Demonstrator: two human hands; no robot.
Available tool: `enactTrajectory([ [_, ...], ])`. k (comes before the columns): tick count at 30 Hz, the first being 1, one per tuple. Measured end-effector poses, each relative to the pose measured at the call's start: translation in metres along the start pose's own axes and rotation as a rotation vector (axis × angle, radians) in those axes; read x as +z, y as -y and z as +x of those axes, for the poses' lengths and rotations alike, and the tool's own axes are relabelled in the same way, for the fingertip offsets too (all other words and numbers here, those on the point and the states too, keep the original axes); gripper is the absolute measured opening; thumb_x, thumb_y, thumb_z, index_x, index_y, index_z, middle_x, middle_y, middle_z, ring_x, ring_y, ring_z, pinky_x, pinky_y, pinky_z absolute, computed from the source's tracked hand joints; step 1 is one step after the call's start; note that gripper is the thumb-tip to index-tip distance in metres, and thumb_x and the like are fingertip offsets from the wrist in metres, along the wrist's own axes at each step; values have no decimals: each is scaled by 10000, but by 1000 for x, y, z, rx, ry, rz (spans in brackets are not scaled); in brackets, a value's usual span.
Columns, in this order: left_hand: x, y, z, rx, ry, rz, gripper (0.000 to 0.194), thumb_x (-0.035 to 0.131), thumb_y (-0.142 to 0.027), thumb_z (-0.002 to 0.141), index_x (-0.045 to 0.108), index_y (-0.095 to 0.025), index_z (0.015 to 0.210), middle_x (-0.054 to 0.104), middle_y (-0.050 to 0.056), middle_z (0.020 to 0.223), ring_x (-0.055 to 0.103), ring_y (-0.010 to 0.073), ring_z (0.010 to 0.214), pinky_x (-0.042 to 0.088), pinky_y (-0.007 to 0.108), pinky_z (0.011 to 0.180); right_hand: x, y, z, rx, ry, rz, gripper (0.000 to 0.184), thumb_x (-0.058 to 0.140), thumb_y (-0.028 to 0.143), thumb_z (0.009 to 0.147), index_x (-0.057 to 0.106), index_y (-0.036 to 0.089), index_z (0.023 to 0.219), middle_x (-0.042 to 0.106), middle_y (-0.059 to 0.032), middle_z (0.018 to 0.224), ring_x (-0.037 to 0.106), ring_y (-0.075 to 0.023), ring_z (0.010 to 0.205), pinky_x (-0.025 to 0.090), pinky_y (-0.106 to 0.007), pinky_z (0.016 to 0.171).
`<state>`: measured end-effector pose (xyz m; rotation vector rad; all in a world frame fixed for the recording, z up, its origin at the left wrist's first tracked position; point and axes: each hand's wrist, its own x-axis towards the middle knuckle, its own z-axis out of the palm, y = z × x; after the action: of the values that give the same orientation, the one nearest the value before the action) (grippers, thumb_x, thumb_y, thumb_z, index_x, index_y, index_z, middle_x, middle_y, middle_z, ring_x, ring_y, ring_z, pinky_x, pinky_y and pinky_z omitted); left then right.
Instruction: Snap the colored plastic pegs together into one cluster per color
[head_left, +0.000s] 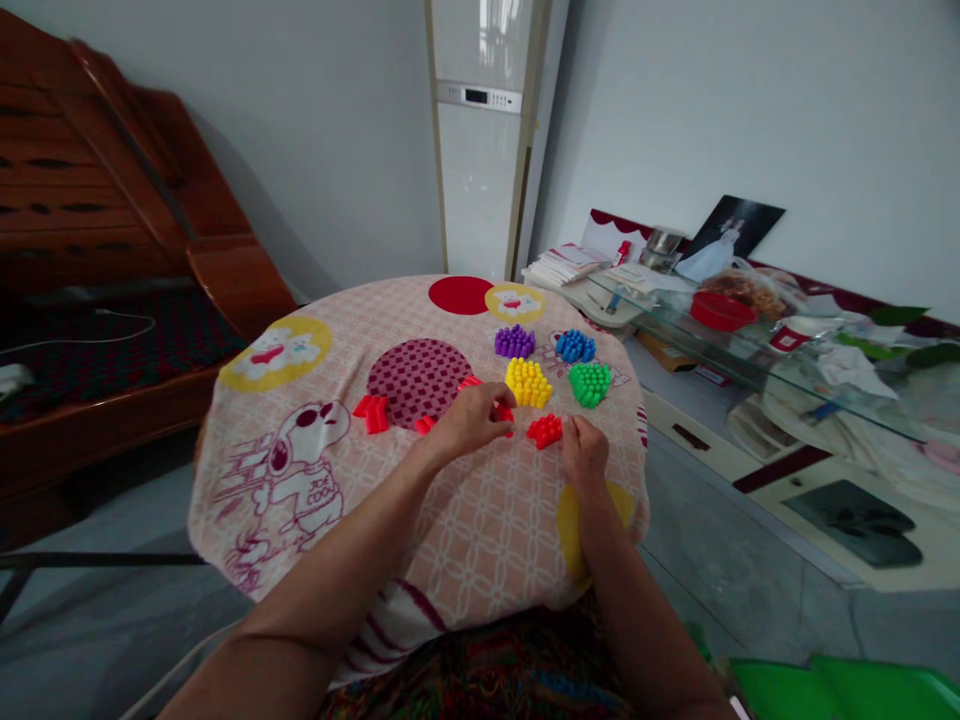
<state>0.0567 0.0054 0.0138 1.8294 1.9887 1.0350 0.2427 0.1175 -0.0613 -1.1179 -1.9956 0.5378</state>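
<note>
My left hand point(474, 418) is over the middle of the table, its fingers curled round a red plastic piece point(505, 414) that shows partly beneath them. My right hand point(586, 450) is closed, fingertips at the right edge of a cluster of red knobbed pieces point(545, 431); whatever they pinch is hidden. More red pieces point(372, 413) lie to the left, and another red piece point(425, 425) is partly covered by my left hand. Beyond my hands sit grouped knobbed pieces: a yellow cluster point(528, 382), a green cluster point(590, 384), a purple cluster point(514, 341) and a blue cluster point(576, 346).
A patterned cloth point(480, 520) covers the round table. On the right, a glass-topped cabinet point(817, 390) carries papers, a red bowl point(722, 310) and a photo point(731, 235). A wooden bench point(150, 210) stands left, a tall white appliance point(484, 180) behind. Green plastic point(847, 690) shows at lower right.
</note>
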Motion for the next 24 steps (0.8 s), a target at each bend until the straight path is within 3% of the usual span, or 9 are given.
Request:
enactTrajectory([
  [5,34,-13,-3,75,29,41,177,654,-121,707,611,-167,872,663,31,834,601,138,699,458,243,656,-1,2,-1,-27,-8,4,375,400,381,928,535,199,628,536,-8,577,412,-144,578,248,-271,569],
  [9,50,-14,-2,68,23,42,166,648,-116,712,583,-171,855,639,27,819,585,143,702,451,249,657,-2,2,-1,-35,-14,13,375,393,382,927,516,203,621,515,-3,567,402,-143,574,243,-275,574],
  [13,54,-12,-3,71,-13,45,192,666,-141,716,556,-178,869,629,50,911,595,159,773,465,262,685,-1,0,0,-39,-14,19,373,388,389,922,496,205,617,501,3,567,390,-137,567,233,-277,574],
  [17,55,-5,-2,-12,-27,26,383,728,-160,656,535,-188,986,620,63,1037,615,163,795,486,271,685,-2,1,0,-36,-8,32,378,374,397,922,487,205,616,484,6,557,396,-137,564,230,-279,571],
  [24,67,1,-2,-66,5,-7,423,713,-162,646,541,-180,1033,649,37,922,632,168,754,496,279,676,-2,1,0,-22,-9,27,377,405,387,916,488,202,598,487,7,550,392,-131,552,231,-279,566],
])
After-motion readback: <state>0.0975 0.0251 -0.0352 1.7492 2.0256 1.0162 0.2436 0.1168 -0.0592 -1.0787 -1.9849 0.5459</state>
